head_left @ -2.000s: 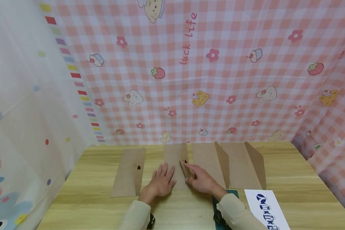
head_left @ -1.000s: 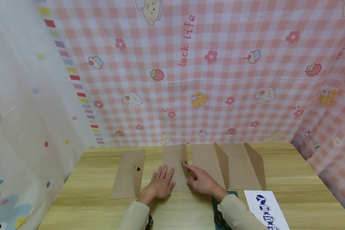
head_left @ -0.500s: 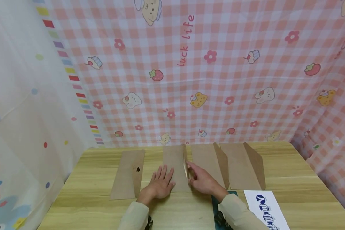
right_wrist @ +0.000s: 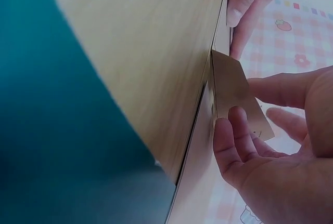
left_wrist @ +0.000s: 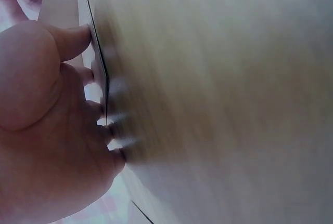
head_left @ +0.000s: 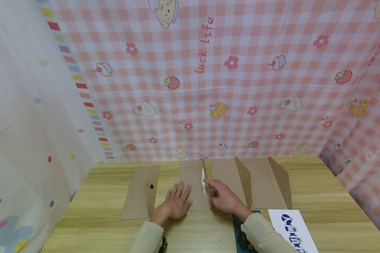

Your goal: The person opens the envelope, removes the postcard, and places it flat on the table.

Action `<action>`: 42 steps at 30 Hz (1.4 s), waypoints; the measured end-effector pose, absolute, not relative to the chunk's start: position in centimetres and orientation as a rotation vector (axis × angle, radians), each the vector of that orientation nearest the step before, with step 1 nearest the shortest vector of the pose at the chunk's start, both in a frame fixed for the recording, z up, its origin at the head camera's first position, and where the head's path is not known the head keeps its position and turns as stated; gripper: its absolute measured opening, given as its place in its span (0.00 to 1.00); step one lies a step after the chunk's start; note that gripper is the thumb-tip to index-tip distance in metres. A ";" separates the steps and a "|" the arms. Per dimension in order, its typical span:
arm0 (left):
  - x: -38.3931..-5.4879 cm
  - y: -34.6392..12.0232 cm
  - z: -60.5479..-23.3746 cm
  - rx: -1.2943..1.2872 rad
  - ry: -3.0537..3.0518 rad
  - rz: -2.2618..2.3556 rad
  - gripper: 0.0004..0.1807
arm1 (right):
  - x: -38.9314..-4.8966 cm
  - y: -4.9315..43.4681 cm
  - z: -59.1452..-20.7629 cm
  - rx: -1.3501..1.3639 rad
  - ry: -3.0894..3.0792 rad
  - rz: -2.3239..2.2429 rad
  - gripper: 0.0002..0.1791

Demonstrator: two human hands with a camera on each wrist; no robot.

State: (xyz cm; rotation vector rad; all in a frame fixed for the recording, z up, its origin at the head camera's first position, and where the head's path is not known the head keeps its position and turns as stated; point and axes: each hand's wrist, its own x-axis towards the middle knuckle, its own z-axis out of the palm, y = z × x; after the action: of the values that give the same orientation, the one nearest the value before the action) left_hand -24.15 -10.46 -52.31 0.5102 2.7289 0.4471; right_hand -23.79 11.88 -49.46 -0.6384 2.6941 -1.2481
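Observation:
A brown paper envelope (head_left: 191, 168) lies in the middle of the table between my hands. My left hand (head_left: 175, 205) rests on its left side, palm down with fingers spread. On the envelope's right side the flap (right_wrist: 234, 86) is tilted up, and a pale strip of its inside shows in the head view. My right hand (head_left: 223, 196) holds the flap's edge between thumb and index finger, the other fingers curled below. The left wrist view shows the left fingertips (left_wrist: 80, 39) right at the table's level.
Another brown envelope (head_left: 137, 191) with its flap down and a dark mark lies left. Two envelopes (head_left: 225, 172) with flaps (head_left: 282, 179) raised stand to the right. Near my right forearm are a teal card (head_left: 237, 230) and a white card (head_left: 291, 228) with blue lettering.
My right fingers have swung the middle envelope's flap up and rightward, so its printed mark is out of sight and a pale inner strip shows. My left hand has stayed in place.

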 end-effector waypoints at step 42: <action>-23.8 -10.6 -51.7 0.512 2.718 0.504 0.34 | -24.6 12.6 -49.9 -0.372 2.830 -1.280 0.29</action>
State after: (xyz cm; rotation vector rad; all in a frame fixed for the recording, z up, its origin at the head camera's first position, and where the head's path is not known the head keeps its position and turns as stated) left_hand -23.81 -10.55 -51.72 0.5117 2.7185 0.5035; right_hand -24.60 12.58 -49.91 -0.3717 2.8297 -1.2800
